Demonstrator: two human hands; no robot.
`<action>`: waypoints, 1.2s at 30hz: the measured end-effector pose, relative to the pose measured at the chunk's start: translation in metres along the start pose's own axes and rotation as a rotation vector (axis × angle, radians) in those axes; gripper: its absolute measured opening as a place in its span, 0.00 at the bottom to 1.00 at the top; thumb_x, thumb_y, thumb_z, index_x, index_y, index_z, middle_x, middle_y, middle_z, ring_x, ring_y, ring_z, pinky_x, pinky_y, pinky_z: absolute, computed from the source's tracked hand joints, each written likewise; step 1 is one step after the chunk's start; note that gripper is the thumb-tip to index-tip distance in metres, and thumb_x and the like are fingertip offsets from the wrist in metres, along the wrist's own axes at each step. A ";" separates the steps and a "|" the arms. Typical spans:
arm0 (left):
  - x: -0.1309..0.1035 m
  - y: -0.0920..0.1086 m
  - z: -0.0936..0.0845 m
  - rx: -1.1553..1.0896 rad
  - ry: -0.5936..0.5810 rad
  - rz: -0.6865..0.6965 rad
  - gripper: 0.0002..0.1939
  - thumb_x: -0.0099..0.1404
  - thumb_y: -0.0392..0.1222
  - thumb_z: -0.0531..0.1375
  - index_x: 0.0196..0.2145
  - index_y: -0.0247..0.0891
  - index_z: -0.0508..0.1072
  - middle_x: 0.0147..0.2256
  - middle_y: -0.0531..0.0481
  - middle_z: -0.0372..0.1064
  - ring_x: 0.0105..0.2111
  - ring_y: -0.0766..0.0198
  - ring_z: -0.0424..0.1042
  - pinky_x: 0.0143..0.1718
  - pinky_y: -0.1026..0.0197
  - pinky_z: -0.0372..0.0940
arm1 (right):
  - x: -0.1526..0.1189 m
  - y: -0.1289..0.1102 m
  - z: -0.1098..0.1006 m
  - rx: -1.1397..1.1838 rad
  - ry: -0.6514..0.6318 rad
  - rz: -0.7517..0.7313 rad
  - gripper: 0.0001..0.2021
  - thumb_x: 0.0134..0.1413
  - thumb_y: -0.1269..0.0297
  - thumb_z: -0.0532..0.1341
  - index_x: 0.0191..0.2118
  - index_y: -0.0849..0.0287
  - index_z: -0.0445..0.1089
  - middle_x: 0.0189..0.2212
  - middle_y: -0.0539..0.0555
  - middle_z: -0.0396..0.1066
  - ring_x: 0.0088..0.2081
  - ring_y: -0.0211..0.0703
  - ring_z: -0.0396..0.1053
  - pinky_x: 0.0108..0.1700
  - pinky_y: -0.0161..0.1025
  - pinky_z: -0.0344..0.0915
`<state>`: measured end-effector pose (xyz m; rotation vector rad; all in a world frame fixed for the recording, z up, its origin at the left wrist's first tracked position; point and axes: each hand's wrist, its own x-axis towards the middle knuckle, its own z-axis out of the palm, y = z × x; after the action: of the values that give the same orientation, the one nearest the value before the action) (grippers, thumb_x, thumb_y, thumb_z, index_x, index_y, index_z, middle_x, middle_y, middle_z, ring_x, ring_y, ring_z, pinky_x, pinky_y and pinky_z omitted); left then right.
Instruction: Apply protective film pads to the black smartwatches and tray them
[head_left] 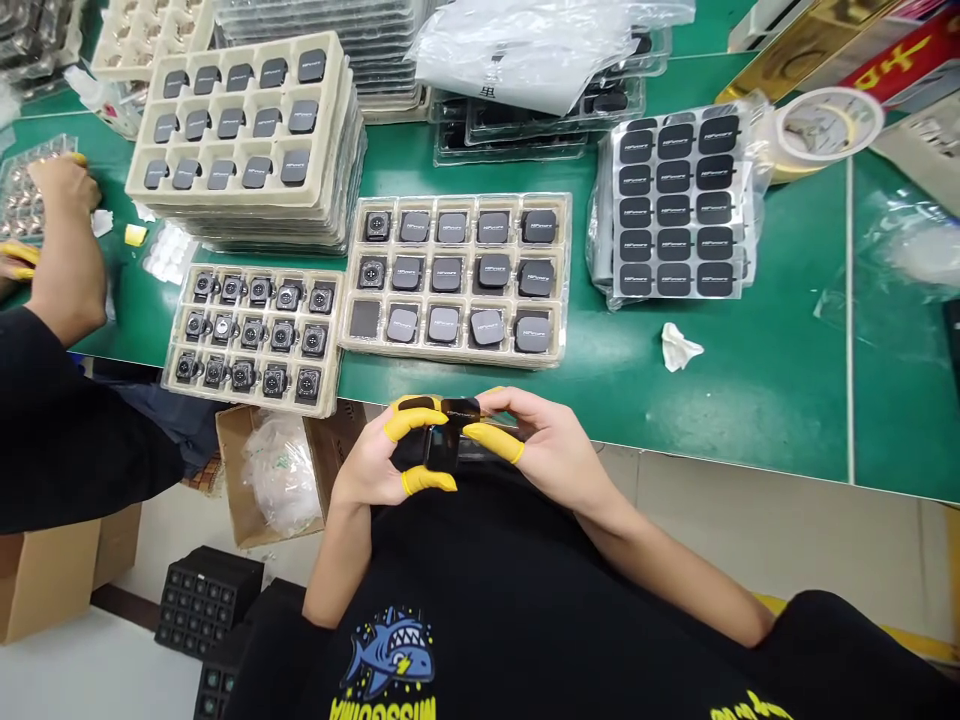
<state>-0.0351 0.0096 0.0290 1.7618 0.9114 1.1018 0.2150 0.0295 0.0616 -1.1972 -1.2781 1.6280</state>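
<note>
My left hand (pixel 384 455), with yellow finger cots, is closed on a dark smartwatch body (pixel 441 450) above my lap, just off the table's front edge. My right hand (pixel 555 450), also in yellow cots, pinches a small black film sticker (pixel 460 410) with pale lettering at the watch's upper edge. Whether the sticker touches the watch face I cannot tell. Beyond my hands lies a plastic tray (pixel 457 357) of watch bodies, most with lettered grey films. Left of it, another tray (pixel 251 395) holds bare black watch bodies. Sheets of black film stickers (pixel 679 210) are stacked at the right.
A tall tray stack (pixel 330 180) stands at the back left. Plastic-wrapped trays (pixel 517 145) lie at the back. Tape rolls (pixel 829 125) and a crumpled white scrap (pixel 679 347) are on the right. At far left, a co-worker's arm (pixel 71 240) reaches over the table; a carton (pixel 244 500) stands below.
</note>
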 end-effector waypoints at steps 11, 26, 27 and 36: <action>0.002 0.001 0.001 0.057 -0.017 -0.005 0.40 0.58 0.58 0.81 0.63 0.46 0.79 0.57 0.38 0.82 0.57 0.45 0.84 0.59 0.45 0.80 | 0.000 0.005 0.003 -0.125 0.024 -0.154 0.18 0.68 0.40 0.72 0.41 0.49 0.87 0.39 0.56 0.84 0.42 0.51 0.78 0.45 0.47 0.78; 0.001 -0.010 0.007 -0.326 0.005 -0.131 0.37 0.58 0.59 0.81 0.60 0.42 0.82 0.65 0.30 0.78 0.64 0.39 0.81 0.65 0.40 0.77 | 0.012 0.008 -0.005 -0.151 -0.148 -0.097 0.29 0.74 0.33 0.60 0.35 0.54 0.81 0.35 0.54 0.80 0.37 0.47 0.77 0.43 0.44 0.74; 0.000 -0.011 0.008 -0.372 0.011 -0.148 0.37 0.57 0.59 0.81 0.60 0.42 0.82 0.64 0.30 0.79 0.62 0.39 0.83 0.63 0.42 0.79 | 0.014 0.008 -0.005 -0.167 -0.180 -0.098 0.31 0.75 0.33 0.59 0.32 0.55 0.79 0.32 0.53 0.78 0.35 0.46 0.74 0.40 0.43 0.73; -0.004 -0.013 0.010 -0.396 0.027 -0.165 0.38 0.54 0.58 0.83 0.59 0.43 0.83 0.59 0.35 0.83 0.60 0.42 0.84 0.59 0.49 0.81 | 0.014 0.009 -0.021 -0.575 -0.031 -0.304 0.19 0.75 0.50 0.65 0.64 0.50 0.77 0.57 0.61 0.82 0.58 0.61 0.79 0.59 0.57 0.76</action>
<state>-0.0290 0.0082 0.0133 1.3283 0.7768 1.1121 0.2310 0.0461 0.0478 -1.2221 -1.9226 1.0920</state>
